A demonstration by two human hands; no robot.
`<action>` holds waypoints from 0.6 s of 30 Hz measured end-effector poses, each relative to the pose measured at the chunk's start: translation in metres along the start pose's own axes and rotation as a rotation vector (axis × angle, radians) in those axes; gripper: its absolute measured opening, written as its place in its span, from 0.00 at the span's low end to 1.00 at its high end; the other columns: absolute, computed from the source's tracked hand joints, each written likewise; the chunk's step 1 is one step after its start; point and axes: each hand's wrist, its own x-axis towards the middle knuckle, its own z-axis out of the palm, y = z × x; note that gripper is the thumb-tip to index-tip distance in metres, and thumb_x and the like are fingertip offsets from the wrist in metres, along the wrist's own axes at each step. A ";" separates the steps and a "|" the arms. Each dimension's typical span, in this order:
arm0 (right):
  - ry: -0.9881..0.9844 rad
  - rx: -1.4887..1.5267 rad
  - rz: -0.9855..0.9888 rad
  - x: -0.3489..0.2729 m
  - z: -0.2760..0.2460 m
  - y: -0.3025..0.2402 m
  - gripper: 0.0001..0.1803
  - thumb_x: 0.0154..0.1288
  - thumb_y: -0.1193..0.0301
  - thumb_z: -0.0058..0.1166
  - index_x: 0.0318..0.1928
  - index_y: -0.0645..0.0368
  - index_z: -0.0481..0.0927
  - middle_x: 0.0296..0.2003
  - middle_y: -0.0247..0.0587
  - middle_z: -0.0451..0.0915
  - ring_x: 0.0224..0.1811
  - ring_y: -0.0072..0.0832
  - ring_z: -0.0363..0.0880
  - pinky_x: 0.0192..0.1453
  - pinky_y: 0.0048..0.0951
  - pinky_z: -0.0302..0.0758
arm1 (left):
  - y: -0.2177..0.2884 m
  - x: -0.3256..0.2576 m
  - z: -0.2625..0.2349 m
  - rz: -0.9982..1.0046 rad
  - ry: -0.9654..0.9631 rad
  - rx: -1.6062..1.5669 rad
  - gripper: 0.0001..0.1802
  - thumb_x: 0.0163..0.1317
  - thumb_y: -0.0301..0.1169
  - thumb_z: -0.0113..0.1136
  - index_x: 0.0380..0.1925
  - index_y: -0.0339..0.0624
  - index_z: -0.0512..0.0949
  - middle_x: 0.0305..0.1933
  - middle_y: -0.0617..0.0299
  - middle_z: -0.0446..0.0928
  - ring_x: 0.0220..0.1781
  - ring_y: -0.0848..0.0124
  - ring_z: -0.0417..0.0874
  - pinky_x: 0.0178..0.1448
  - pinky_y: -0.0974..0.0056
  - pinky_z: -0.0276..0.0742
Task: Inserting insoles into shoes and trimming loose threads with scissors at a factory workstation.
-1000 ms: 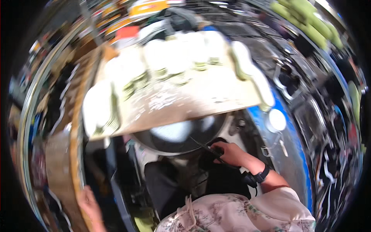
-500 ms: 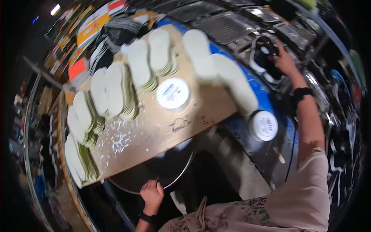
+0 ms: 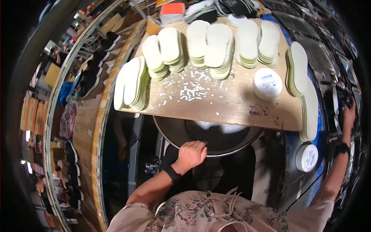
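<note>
Basin (image 3: 216, 135): a dark round metal pan with a bright rim, tucked half under the front edge of the wooden board (image 3: 216, 100), right in front of the person.
Left hand (image 3: 192, 153): fingers curled over the near rim of the basin, clasping it; a dark band and an orange one sit on the wrist behind the grip.
Right hand (image 3: 349, 112): stretched far out to the right, well apart from the basin, up against a dark machine part (image 3: 340, 101); whether it is gripping or only touching cannot be told at the bent edge of the view.
Beyond the grip: pale insole stacks (image 3: 210, 46) in rows on the board, white scraps (image 3: 191, 87) scattered between them and the basin.
Right of the grip: a white round lidded tub (image 3: 267, 83) on the board, a second one (image 3: 308, 157) lower down beside the blue surface.
Risk: with only one hand on the rim, the basin could tilt or snag under the board's edge if pulled; jolting the board would probably shed scraps or topple a leaning stack.
</note>
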 end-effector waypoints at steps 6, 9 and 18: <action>0.203 0.092 -0.405 -0.081 -0.133 -0.168 0.25 0.61 0.74 0.50 0.59 0.64 0.65 0.57 0.45 0.68 0.59 0.31 0.65 0.63 0.31 0.59 | -0.004 -0.012 -0.007 -0.003 0.054 -0.039 0.08 0.55 0.34 0.52 0.28 0.43 0.76 0.26 0.58 0.76 0.29 0.61 0.79 0.34 0.60 0.74; 0.109 0.341 -0.466 -0.172 -0.135 -0.276 0.28 0.55 0.72 0.55 0.58 0.62 0.67 0.55 0.46 0.70 0.59 0.33 0.65 0.63 0.33 0.59 | -0.005 -0.014 -0.016 -0.113 -0.093 -0.228 0.11 0.59 0.37 0.52 0.33 0.41 0.77 0.35 0.54 0.78 0.36 0.56 0.79 0.38 0.58 0.75; -0.561 0.477 -1.160 -0.398 -0.049 -0.474 0.34 0.47 0.66 0.60 0.57 0.53 0.65 0.26 0.37 0.73 0.20 0.32 0.76 0.19 0.31 0.72 | -0.005 -0.026 -0.090 -0.912 0.307 -1.571 0.33 0.64 0.44 0.47 0.61 0.35 0.52 0.53 0.52 0.68 0.53 0.64 0.72 0.56 0.62 0.69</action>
